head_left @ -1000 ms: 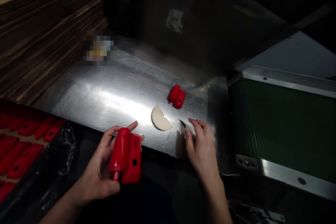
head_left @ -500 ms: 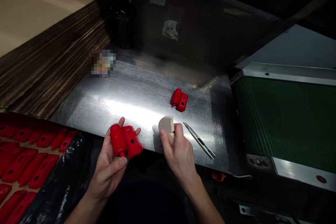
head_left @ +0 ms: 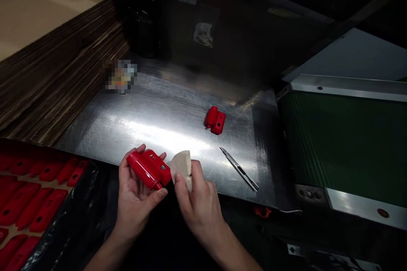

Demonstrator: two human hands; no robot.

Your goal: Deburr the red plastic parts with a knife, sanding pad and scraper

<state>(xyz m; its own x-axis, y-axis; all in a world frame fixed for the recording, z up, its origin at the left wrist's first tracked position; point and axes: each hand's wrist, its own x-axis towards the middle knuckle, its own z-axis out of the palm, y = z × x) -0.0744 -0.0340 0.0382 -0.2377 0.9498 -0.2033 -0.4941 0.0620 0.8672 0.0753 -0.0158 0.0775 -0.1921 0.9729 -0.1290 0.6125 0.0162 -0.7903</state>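
My left hand [head_left: 136, 199] cradles a glossy red plastic part [head_left: 148, 169], a cylinder joined to a flat piece with a round hole and small slots. Close to its right edge is a whitish, half-round pad [head_left: 181, 166], pinched between the thumb and fingers of my right hand [head_left: 200, 199]. Whether the pad touches the part I cannot tell. A second red part [head_left: 215, 120] of the same shape lies on the metal table [head_left: 152, 97]. A slim silver utility knife [head_left: 239, 169] rests on the tabletop to the right of my right hand.
Several red pieces [head_left: 47, 205] lie in rows at the lower left, beside black plastic sheeting [head_left: 70, 207]. A stack of cardboard [head_left: 63, 63] borders the table on the left. To the right runs a green conveyor belt [head_left: 349, 139]. A dark bottle-like object [head_left: 144, 29] stands at the back.
My right hand has brought the pad leftward, up to the red part. My left hand has tilted the part, so its cylinder now slants down to the right.
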